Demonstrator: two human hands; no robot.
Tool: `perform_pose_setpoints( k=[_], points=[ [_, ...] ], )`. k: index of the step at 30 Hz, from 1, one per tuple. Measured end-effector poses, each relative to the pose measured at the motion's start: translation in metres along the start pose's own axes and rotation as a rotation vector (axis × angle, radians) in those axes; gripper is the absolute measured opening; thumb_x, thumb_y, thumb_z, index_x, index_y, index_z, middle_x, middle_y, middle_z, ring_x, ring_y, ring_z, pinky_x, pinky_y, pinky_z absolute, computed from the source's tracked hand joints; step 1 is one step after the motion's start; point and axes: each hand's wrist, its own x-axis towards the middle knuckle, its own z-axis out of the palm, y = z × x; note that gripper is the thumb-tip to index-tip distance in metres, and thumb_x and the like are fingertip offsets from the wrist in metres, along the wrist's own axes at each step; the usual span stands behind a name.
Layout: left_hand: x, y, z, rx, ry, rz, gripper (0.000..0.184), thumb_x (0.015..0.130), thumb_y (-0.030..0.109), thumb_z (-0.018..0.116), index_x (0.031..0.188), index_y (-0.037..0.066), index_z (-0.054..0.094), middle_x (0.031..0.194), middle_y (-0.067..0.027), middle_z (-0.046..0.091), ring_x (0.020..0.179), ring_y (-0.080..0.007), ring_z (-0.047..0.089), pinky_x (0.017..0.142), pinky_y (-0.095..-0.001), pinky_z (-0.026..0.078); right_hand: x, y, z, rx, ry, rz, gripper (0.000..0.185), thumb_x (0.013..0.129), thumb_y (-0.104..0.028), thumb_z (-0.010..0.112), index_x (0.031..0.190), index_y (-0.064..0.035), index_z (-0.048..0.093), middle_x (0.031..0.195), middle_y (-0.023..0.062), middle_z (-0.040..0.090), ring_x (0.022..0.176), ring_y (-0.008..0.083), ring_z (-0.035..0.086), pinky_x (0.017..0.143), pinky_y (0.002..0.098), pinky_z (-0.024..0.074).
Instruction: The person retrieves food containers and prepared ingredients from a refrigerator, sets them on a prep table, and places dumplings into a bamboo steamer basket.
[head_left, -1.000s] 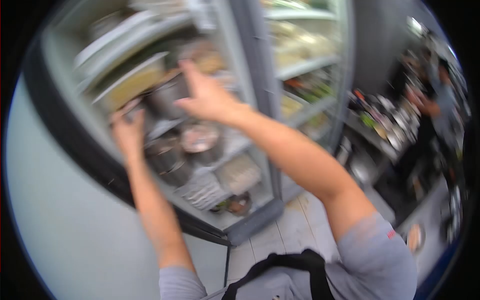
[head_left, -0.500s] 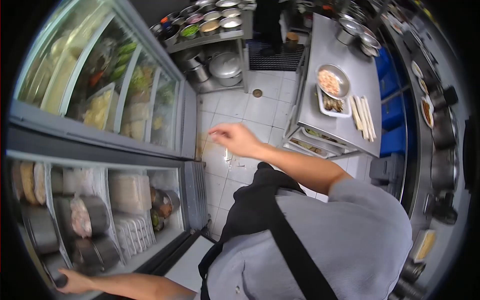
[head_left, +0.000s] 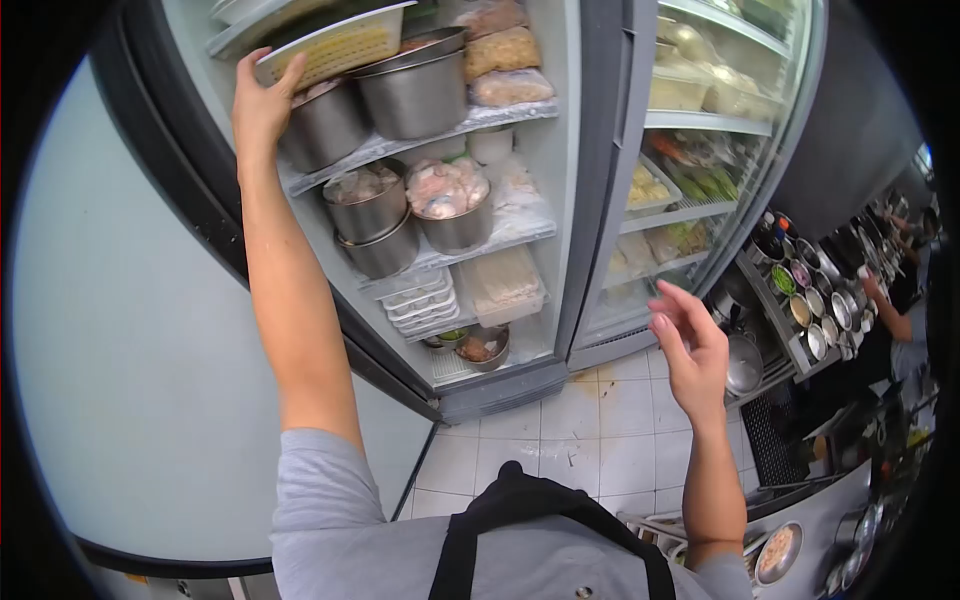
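Note:
At the upper shelf of an open refrigerator, my left hand grips the near end of a pale yellow perforated basket, thumb on its side. The basket sits tilted above two steel pots: one pot just beside my fingers, the other pot to its right. What the basket holds is hidden. My right hand hangs in the air before the neighbouring glass-doored refrigerator, empty, its fingers loosely bent and apart.
Lower shelves hold a pot of pale raw pieces, stacked white trays and a plastic container. The open fridge door stands at left. A condiment rack and another person are at right; tiled floor lies below.
My view has swung left and up toward the open refrigerator. My left hand has gone from beside a pot to the basket's end. My right hand remains empty.

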Motion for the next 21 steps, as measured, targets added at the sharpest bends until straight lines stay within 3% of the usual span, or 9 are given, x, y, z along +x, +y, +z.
perform_pose_setpoints(
  k=[2,4,9,11,15,17,18,19,21],
  points=[
    [0.012,-0.007,0.001,-0.053,-0.089,-0.067,0.072,0.079,0.050,0.082,0.130,0.006,0.057,0.119,-0.0218,0.067,0.100,-0.0337,0.069,0.088,-0.0410,0.054,0.022,-0.017,0.024,-0.005,-0.061,-0.109,0.037,0.092,-0.004,0.068,0.128,-0.0001,0.064,0.106,0.0095,0.071,0.088,0.0117,0.067,0.080,0.0262,0.0529],
    [0.012,-0.003,0.005,-0.151,0.004,-0.148,0.065,0.078,0.048,0.084,0.119,0.002,0.062,0.099,-0.0118,0.071,0.080,-0.0194,0.065,0.071,-0.0341,0.053,0.037,-0.027,0.046,0.036,-0.146,-0.253,0.039,0.090,-0.003,0.069,0.129,-0.0002,0.063,0.104,0.0108,0.071,0.086,0.0138,0.068,0.078,0.0277,0.0533],
    [0.001,-0.004,-0.003,0.001,0.146,-0.051,0.058,0.074,0.050,0.087,0.101,0.001,0.069,0.084,-0.0155,0.070,0.083,-0.0219,0.069,0.075,-0.0379,0.054,0.051,-0.052,0.072,0.001,-0.227,-0.408,0.043,0.088,-0.003,0.071,0.129,-0.0008,0.062,0.103,0.0133,0.069,0.082,0.0177,0.068,0.076,0.0292,0.0536],
    [-0.016,-0.002,-0.010,-0.012,0.319,-0.043,0.052,0.078,0.043,0.087,0.099,0.000,0.068,0.083,-0.0087,0.069,0.078,-0.0144,0.063,0.070,-0.0313,0.051,0.051,-0.062,0.069,-0.039,-0.238,-0.466,0.044,0.088,-0.003,0.072,0.131,-0.0013,0.062,0.106,0.0139,0.069,0.083,0.0181,0.068,0.076,0.0293,0.0537],
    [-0.085,0.039,-0.047,-0.553,0.371,0.051,0.035,0.082,0.017,0.086,0.097,0.001,0.060,0.092,-0.0046,0.062,0.083,-0.0118,0.059,0.075,-0.0277,0.052,0.045,-0.066,0.052,-0.044,-0.230,-0.445,0.045,0.089,-0.004,0.071,0.133,-0.0009,0.060,0.111,0.0132,0.069,0.089,0.0175,0.067,0.080,0.0294,0.0537],
    [-0.136,0.044,-0.068,-0.478,0.307,-0.040,0.041,0.078,-0.003,0.083,0.103,0.001,0.051,0.101,-0.0051,0.058,0.088,-0.0160,0.061,0.082,-0.0308,0.054,0.034,-0.060,0.044,0.376,-0.241,-0.092,0.046,0.092,-0.004,0.068,0.137,-0.0017,0.057,0.118,0.0133,0.067,0.098,0.0184,0.066,0.087,0.0299,0.0530],
    [-0.166,0.043,-0.073,-0.506,0.276,-0.050,0.039,0.077,-0.006,0.080,0.101,0.002,0.049,0.099,-0.0042,0.055,0.091,-0.0154,0.060,0.085,-0.0305,0.053,0.030,-0.056,0.035,0.502,-0.334,0.020,0.053,0.101,-0.024,0.063,0.147,-0.0024,0.046,0.133,0.0155,0.060,0.110,0.0210,0.065,0.095,0.0335,0.0520],
    [-0.196,0.048,-0.078,-0.534,0.244,-0.062,0.038,0.077,-0.009,0.077,0.098,0.003,0.048,0.097,-0.0032,0.052,0.093,-0.0148,0.059,0.087,-0.0301,0.052,0.025,-0.049,0.031,0.502,-0.341,0.015,0.053,0.101,-0.024,0.063,0.147,-0.0024,0.046,0.133,0.0155,0.060,0.110,0.0210,0.065,0.095,0.0335,0.0520],
    [-0.261,0.072,-0.082,-0.688,0.056,-0.248,0.045,0.070,-0.015,0.075,0.097,0.006,0.046,0.100,-0.0039,0.051,0.095,-0.0155,0.058,0.089,-0.0317,0.052,0.014,-0.028,0.026,0.868,-0.455,0.278,0.071,0.103,-0.049,0.051,0.154,-0.0030,0.033,0.144,0.0179,0.052,0.118,0.0251,0.062,0.100,0.0394,0.0512]
  ],
)
